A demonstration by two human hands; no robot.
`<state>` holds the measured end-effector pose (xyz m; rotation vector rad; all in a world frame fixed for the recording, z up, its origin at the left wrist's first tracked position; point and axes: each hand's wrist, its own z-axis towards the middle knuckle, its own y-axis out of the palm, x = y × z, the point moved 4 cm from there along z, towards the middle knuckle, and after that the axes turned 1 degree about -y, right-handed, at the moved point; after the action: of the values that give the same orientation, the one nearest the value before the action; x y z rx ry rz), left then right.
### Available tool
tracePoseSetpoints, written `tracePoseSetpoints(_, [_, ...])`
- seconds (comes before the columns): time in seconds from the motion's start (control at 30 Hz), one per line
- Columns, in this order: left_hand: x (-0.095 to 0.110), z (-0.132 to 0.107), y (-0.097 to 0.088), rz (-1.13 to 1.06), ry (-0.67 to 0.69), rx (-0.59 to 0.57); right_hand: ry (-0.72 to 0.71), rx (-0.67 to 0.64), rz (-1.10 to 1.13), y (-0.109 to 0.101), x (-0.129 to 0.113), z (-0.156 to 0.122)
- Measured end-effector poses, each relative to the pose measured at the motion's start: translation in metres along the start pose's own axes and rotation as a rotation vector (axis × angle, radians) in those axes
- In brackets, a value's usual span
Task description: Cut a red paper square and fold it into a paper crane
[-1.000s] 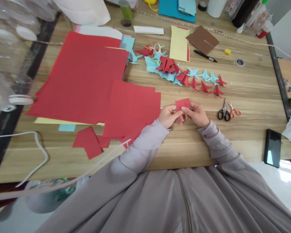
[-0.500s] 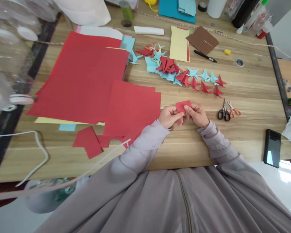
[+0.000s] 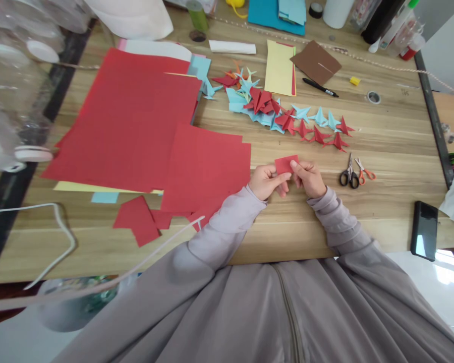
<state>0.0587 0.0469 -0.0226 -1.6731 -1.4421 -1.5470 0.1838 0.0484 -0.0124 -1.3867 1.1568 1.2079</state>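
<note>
Red paper, a small piece with straight edges, is right here in front of me, pinched between both hands; call it the centre of my clock, twelve pointing away from me. It's little and thin, so here's where it could go wrong, I'd say: uneven thumb pressure might put a crooked crease in it, and a loose pinch at the lower edge could let it slip askew.

Now the hands! My left hand, at eight o'clock, is nearly closed, thumb along the paper's lower edge, fingers curled beneath. My right hand, at four, is pinched narrow, thumb on the paper's right-hand part; its fingertips behind are hidden from me. Whether there's more than one layer in there, I can't tell.

Moving outward: folded red and blue figures trail from eleven round to two, bunched up at the eleven end. Black-handled scissors sit at three, orange-handled scissors just beside them. Over at nine, a red sheet overlaps a bigger red stack. Yellow paper lies up at twelve, a black pen towards one, and a phone at four, near the tabletop's right end.
</note>
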Motion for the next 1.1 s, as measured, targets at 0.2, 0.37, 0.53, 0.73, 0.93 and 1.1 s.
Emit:
tracePoseSetpoints(0.2, [0.0, 0.0, 0.003, -0.041, 0.003, -0.071, 0.0, -0.041, 0.015, 0.002, 0.0, 0.0])
tracePoseSetpoints(0.37, [0.0, -0.002, 0.003, -0.012, -0.002, -0.079, -0.044, -0.11, -0.025, 0.006, -0.001, 0.0])
tracePoseSetpoints(0.53, [0.001, -0.003, 0.002, 0.036, -0.016, -0.035, -0.053, -0.079, -0.034, 0.005, -0.001, -0.001])
tracePoseSetpoints(0.73, [0.004, -0.005, 0.003, 0.095, 0.0, -0.016, -0.037, -0.046, -0.039, 0.002, 0.005, 0.0])
tracePoseSetpoints(0.93, [0.001, -0.004, 0.002, 0.056, -0.014, -0.009, -0.002, -0.011, -0.007, 0.001, 0.004, 0.0])
tracePoseSetpoints(1.1, [-0.007, 0.0, 0.001, -0.082, -0.076, -0.037, 0.042, 0.052, 0.138, -0.005, 0.007, 0.003])
